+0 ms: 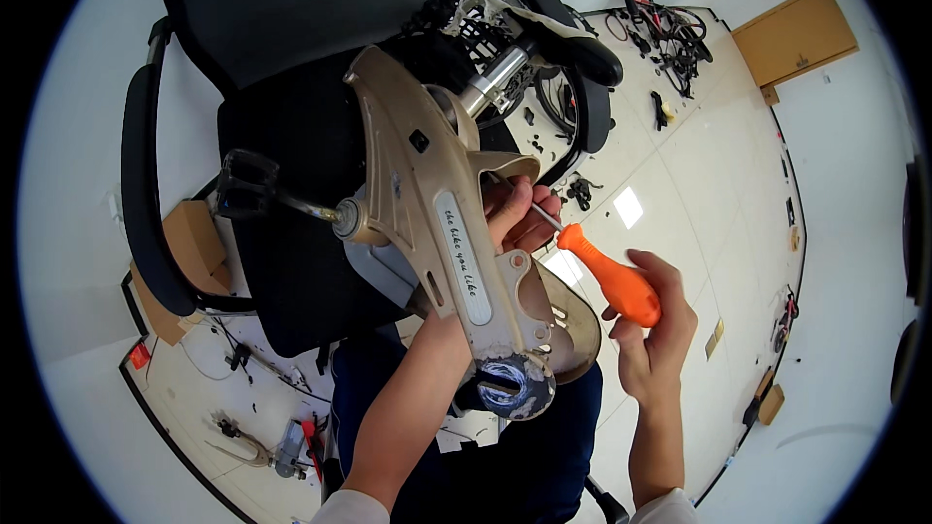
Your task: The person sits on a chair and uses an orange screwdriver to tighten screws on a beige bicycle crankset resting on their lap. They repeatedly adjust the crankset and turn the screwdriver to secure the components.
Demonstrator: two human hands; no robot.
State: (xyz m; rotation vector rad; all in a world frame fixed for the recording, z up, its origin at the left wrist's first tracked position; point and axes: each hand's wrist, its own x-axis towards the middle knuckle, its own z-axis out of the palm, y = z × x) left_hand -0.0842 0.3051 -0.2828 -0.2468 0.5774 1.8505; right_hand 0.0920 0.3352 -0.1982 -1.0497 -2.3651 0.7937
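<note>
A beige bicycle frame (413, 170) leans over the seat of a black office chair (291, 233), a pedal crank (309, 206) still on its left side. My left forearm passes beneath the frame, and my left hand (519, 218) comes out at its right, fingers curled around the thin metal shaft of a screwdriver. The shaft's tip is hidden at the frame's flared bracket (510, 165). My right hand (660, 320) is wrapped about the back end of the orange screwdriver handle (612, 277), to the right of the frame.
Black armrests (146, 184) flank the chair. Bike parts (675, 44) and cables lie on the tiled floor at the far right. Open cardboard boxes (194, 243) stand at left, with a fork-shaped part (243, 446) nearer. A flat carton (796, 29) leans on the right wall.
</note>
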